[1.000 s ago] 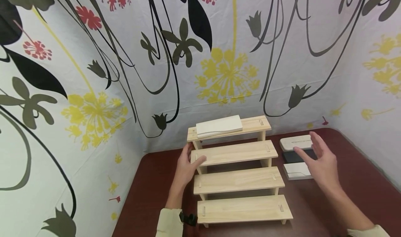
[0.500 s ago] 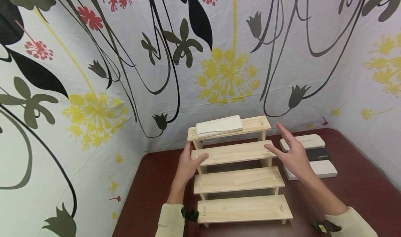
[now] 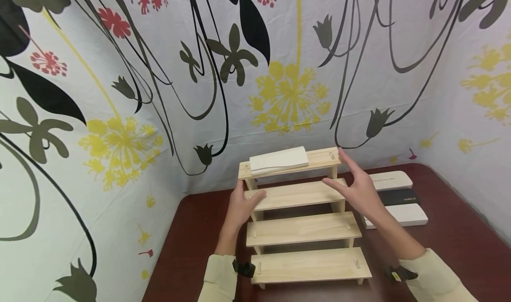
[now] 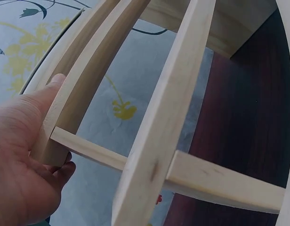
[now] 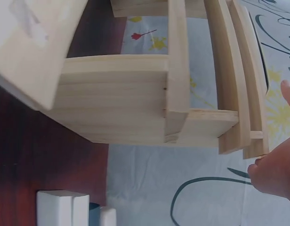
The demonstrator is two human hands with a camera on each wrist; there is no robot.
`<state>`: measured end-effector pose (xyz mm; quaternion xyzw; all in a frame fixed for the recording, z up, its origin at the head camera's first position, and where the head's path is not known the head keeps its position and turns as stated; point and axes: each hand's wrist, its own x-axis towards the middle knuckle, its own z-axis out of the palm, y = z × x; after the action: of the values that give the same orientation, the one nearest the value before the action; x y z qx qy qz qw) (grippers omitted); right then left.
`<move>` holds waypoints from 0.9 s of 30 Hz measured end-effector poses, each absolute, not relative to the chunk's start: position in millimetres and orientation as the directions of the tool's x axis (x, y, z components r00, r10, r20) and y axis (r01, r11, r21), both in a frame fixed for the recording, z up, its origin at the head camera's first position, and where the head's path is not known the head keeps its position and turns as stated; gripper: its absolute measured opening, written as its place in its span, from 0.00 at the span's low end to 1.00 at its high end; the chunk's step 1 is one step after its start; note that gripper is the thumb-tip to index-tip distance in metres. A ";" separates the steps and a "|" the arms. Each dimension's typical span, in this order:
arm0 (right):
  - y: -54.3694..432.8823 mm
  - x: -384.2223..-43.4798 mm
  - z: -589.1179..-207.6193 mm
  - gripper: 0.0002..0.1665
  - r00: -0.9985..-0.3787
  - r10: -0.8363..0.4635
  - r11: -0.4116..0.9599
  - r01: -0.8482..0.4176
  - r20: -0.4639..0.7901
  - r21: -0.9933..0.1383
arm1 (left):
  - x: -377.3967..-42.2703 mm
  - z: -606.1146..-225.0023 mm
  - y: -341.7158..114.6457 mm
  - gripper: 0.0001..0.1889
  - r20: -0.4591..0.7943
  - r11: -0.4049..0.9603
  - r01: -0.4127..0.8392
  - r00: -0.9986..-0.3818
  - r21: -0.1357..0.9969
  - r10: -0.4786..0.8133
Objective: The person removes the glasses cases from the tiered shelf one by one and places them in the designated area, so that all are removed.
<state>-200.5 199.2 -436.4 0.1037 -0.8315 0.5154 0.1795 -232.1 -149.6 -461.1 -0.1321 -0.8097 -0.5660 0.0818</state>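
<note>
A four-tier wooden step shelf (image 3: 303, 229) stands on the table in the head view. One flat white box (image 3: 279, 161) lies on its top tier, toward the left. My left hand (image 3: 239, 206) grips the left end near the second tier from the top; in the left wrist view the thumb lies over the board and the fingers (image 4: 65, 174) curl below its end. At the other end is my right hand (image 3: 361, 193), fingers extended beside the top tier and thumb over the second. The right wrist view has this hand (image 5: 279, 165) right at the board ends.
Right of the shelf lie a white case (image 3: 393, 180), a black box (image 3: 399, 197) and another white box (image 3: 411, 215), partly behind my right arm. A flower-printed cloth (image 3: 159, 93) encloses the dark red table (image 3: 191, 231) at the back and sides.
My right hand has moved left, from over the boxes at the right to the shelf's right end. The left hand stays at the left end.
</note>
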 end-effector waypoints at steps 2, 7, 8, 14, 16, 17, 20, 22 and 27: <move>196.0 -202.4 -433.3 0.58 -0.909 0.012 0.457 -0.366 0.417 -0.811 | -232.5 -460.7 -149.4 0.49 0.297 0.314 0.316 -0.949 0.895 0.110; 189.3 -206.5 -428.7 0.58 -0.890 0.022 0.515 -0.381 0.456 -0.768 | -234.8 -457.9 -148.9 0.52 0.337 0.268 0.340 -0.940 0.901 0.058; 188.5 -207.2 -428.1 0.57 -0.886 0.024 0.526 -0.383 0.464 -0.759 | -235.3 -456.7 -148.7 0.53 0.344 0.262 0.344 -0.938 0.902 0.048; 185.9 -212.0 -424.4 0.56 -0.876 0.025 0.533 -0.397 0.482 -0.747 | -238.3 -449.3 -146.0 0.54 0.354 0.274 0.343 -0.935 0.898 0.010; 184.4 -213.9 -423.3 0.55 -0.869 0.021 0.542 -0.405 0.494 -0.736 | -239.7 -448.2 -144.9 0.54 0.354 0.283 0.342 -0.935 0.896 0.007; 183.4 -214.7 -422.5 0.55 -0.864 0.019 0.549 -0.411 0.503 -0.727 | -240.4 -448.0 -144.5 0.54 0.354 0.288 0.341 -0.935 0.895 0.005; 179.6 -216.3 -419.4 0.55 -0.847 0.007 0.568 -0.433 0.531 -0.700 | -242.2 -447.5 -143.2 0.54 0.354 0.311 0.336 -0.935 0.889 0.000; 176.9 -217.4 -417.3 0.54 -0.839 -0.001 0.573 -0.447 0.545 -0.687 | -243.5 -447.0 -142.2 0.53 0.357 0.324 0.337 -0.934 0.884 -0.004; 171.0 -221.0 -411.9 0.54 -0.824 -0.009 0.564 -0.472 0.566 -0.678 | -247.2 -445.4 -139.4 0.54 0.359 0.338 0.334 -0.933 0.880 -0.013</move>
<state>-221.0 171.0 -411.9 0.1422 -0.8451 0.4448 0.2602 -247.2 -139.4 -445.4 -0.1001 -0.8034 -0.5667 0.1531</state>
